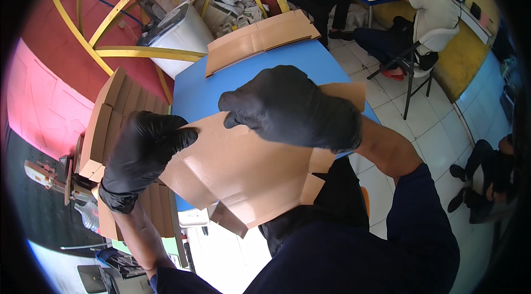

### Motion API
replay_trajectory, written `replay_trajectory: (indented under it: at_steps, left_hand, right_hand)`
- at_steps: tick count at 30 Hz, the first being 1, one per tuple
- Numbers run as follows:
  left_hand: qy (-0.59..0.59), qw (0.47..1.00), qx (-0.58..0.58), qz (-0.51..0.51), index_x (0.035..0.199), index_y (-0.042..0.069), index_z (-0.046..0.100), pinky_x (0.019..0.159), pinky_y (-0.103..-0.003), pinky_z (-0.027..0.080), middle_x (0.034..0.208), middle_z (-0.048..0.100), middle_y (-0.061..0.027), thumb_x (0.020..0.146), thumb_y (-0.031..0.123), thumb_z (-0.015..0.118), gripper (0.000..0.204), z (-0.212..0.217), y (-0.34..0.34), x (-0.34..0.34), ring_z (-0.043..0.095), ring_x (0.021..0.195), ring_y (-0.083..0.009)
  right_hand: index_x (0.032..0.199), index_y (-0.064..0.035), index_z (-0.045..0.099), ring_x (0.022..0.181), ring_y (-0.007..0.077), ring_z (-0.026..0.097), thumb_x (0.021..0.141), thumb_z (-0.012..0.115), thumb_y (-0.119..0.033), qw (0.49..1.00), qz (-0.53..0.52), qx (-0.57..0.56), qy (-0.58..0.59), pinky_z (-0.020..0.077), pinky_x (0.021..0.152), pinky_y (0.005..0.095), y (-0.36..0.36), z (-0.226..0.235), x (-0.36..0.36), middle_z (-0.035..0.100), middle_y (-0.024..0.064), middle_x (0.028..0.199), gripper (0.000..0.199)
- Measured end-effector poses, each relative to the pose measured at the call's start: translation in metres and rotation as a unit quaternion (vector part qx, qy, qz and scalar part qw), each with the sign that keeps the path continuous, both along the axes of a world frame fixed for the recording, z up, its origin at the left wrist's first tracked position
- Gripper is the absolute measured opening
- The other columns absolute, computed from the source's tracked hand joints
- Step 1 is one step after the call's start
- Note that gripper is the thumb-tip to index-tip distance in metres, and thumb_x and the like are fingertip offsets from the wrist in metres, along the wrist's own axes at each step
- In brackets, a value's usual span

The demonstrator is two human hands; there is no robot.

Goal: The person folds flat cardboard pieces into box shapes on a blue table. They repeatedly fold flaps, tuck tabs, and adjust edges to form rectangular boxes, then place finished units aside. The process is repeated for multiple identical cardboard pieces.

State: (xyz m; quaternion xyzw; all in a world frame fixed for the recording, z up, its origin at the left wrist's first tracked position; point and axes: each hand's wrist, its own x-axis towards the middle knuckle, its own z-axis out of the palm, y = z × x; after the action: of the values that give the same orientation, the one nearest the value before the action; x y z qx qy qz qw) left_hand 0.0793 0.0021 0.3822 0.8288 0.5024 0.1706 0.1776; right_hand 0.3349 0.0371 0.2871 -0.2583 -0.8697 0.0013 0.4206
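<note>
Both my hands wear black gloves and hold a brown cardboard box blank (249, 175), partly folded, tilted above a blue table and my lap. My left hand (145, 153) grips its left edge, the thumb lying along the upper side. At the far edge my right hand (287, 106) is closed, knuckles up, with the fingers curled over the board. Creases and cut flaps show along the blank's near and right sides. Beyond my hands, flat cardboard blanks (260, 39) lie on the far end of the blue table (191, 89).
Folded cardboard boxes (119, 111) are stacked at my left, close to my left forearm. Behind them stand a yellow metal frame (149, 53) and a white washing machine (180, 31). A person (434, 12) sits on a folding chair (442, 39) at another table, far right.
</note>
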Motion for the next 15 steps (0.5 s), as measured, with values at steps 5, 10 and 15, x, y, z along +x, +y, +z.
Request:
replay_trajectory:
  at_steps: [5, 10, 15]
  left_hand:
    - [-0.009, 0.999, 0.015, 0.031, 0.098, -0.004, 0.077, 0.062, -0.033, 0.045, 0.071, 0.071, -0.0116, 0.091, 0.016, 0.081, 0.022, -0.005, 0.003, -0.014, 0.047, 0.062, -0.0109]
    - [0.032, 0.998, -0.009, 0.047, 0.098, -0.005, 0.077, 0.063, -0.032, 0.046, 0.074, 0.073, -0.0111, 0.090, 0.021, 0.082, 0.027, 0.001, 0.012, -0.028, 0.051, 0.066, -0.0091]
    - [-0.073, 0.990, -0.044, 0.112, 0.099, -0.006, 0.077, 0.066, -0.030, 0.047, 0.080, 0.075, -0.0092, 0.088, 0.028, 0.085, 0.037, -0.004, 0.014, -0.048, 0.056, 0.071, -0.0096]
  right_hand:
    - [0.094, -0.0069, 0.071, 0.063, 0.0301, 0.067, 0.088, 0.078, -0.014, 0.998, 0.031, -0.060, 0.001, 0.0496, 0.060, 0.0393, 0.017, 0.001, 0.015, 0.072, 0.0113, 0.076, 0.011]
    - [0.103, -0.0044, 0.076, 0.082, 0.0364, 0.071, 0.085, 0.079, -0.018, 0.982, 0.022, -0.186, -0.019, 0.0555, 0.078, 0.0417, 0.026, 0.008, 0.035, 0.074, 0.0184, 0.093, 0.023]
    - [0.107, -0.0019, 0.076, 0.087, 0.0306, 0.073, 0.084, 0.080, -0.016, 0.968, 0.025, -0.246, -0.031, 0.0551, 0.082, 0.0377, 0.031, 0.014, 0.054, 0.076, 0.0177, 0.097, 0.027]
